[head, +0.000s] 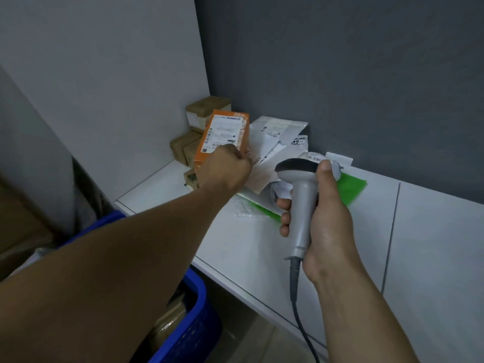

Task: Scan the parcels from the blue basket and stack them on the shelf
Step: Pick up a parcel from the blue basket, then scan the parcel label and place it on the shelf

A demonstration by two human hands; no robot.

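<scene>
Low left of orange parcel (222, 137): blue basket (195, 307), brown parcels inside. Just behind parcel: brown boxes (207, 108) on shelf (419, 244). At parcel's near end: left hand (227, 166), gripping it (label up, long axis pointing away toward back wall). Right of parcel: right hand (324, 218), wrapped round scanner (301, 195) handle. Placing likely left-handed.

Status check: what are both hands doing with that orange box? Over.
Left hand grips orange parcel at shelf corner. Right hand holds scanner. White mailers crowd alongside.

white shelf (301, 252), brown boxes (188, 148), mailers (277, 132)
</scene>
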